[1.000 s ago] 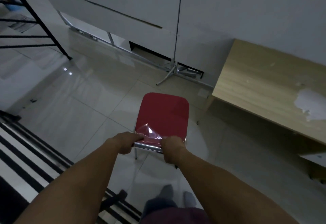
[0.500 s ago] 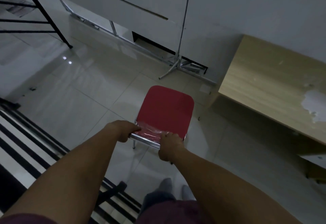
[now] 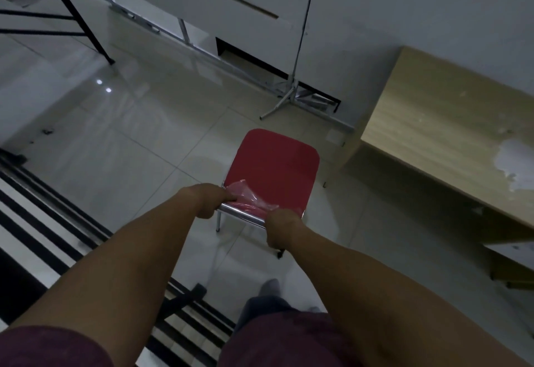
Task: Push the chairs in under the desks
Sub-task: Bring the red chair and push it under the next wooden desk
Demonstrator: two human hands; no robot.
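Well, the wooden desk (image 3: pixel 433 141) sat at 3 o'clock, the red chair (image 3: pixel 274 170) on the floor at centre, just beside its corner, not under it. Left hand (image 3: pixel 208 200) and right hand (image 3: pixel 281 229) each clenched the chrome backrest bar (image 3: pixel 241 215).

1. One red chair (image 3: pixel 274 168) stands on the floor near the middle of the view.
2. One wooden desk (image 3: pixel 439 123) sits at the right.
3. Two hands are in view, the left hand (image 3: pixel 208 200) and the right hand (image 3: pixel 281 230).
4. One metal stand (image 3: pixel 291 97) rises at the far wall.
5. One black frame (image 3: pixel 72 8) stands at the far left.
6. One striped mat (image 3: pixel 37 239) lies near left.
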